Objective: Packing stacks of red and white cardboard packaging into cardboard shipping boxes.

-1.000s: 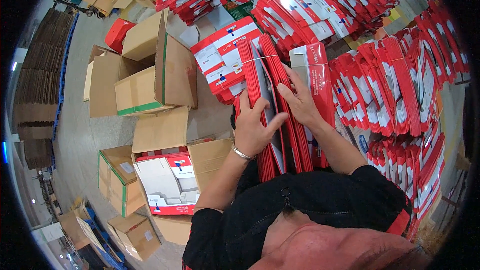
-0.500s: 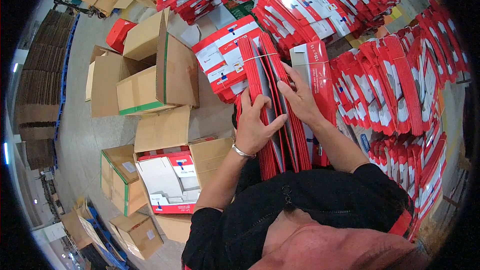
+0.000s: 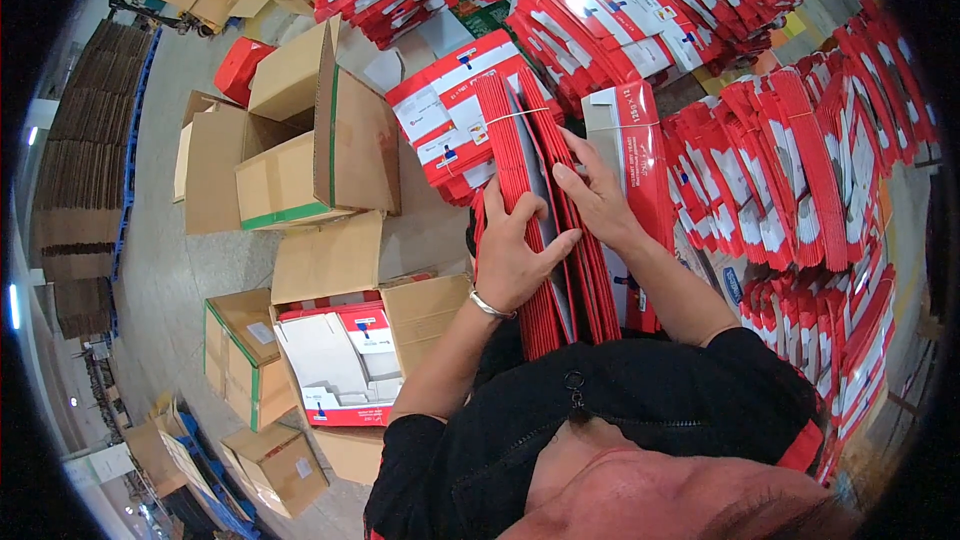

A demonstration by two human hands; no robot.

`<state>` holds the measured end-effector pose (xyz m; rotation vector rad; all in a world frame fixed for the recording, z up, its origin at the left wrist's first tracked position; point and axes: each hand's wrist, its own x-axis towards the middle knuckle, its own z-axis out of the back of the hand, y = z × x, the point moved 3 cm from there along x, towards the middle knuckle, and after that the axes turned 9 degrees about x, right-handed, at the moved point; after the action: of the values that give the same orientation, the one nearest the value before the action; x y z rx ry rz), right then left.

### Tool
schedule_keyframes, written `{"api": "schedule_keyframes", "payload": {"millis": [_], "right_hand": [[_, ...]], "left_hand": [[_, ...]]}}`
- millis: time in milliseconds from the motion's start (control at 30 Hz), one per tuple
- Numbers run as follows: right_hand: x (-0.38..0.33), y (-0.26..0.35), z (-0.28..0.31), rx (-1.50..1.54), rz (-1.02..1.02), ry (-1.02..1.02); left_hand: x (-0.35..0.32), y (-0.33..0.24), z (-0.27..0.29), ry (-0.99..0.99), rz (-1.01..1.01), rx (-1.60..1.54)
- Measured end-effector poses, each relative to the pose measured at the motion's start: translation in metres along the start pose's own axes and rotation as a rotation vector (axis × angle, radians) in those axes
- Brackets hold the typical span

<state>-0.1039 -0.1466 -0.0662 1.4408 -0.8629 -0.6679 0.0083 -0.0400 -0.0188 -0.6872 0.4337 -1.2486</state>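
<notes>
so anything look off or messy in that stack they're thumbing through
One thing: a grey sheet sits among the upright red flat packs, between the left hand and the right hand. It breaks the run of red. Otherwise nothing looks spilled or torn.

A grey concrete floor (image 3: pixel 165 270) spreads beneath open cardboard boxes (image 3: pixel 300 155). Left of the boxes, flattened cartons (image 3: pixel 85 165) stack on blue pallets; beyond them, strip lights (image 3: pixel 14 305) glow.

Flat red card packets w/ white panels (image 3: pixel 545 230) are seen, grey on inner faces. Brown cardboard boxes (image 3: pixel 300 180) are edged w/ green tape. Black sleeves (image 3: pixel 640 390), silver bracelet (image 3: pixel 488 305) are shown.
</notes>
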Motion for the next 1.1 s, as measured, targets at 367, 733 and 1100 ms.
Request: {"api": "schedule_keyframes", "payload": {"millis": [367, 733, 1100], "right_hand": [[-0.004, 0.005, -0.003, -0.007, 0.016, 0.04], [0.0, -0.017, 0.004, -0.052, -0.033, 0.048], [0.001, -0.008, 0.023, -0.083, -0.028, 0.003]], "left_hand": [[-0.007, 0.012, -0.008, -0.103, -0.131, 0.07], [-0.005, 0.012, -0.005, -0.054, -0.103, -0.018], [-0.014, 0.023, -0.014, -0.103, -0.051, -0.11]]}}
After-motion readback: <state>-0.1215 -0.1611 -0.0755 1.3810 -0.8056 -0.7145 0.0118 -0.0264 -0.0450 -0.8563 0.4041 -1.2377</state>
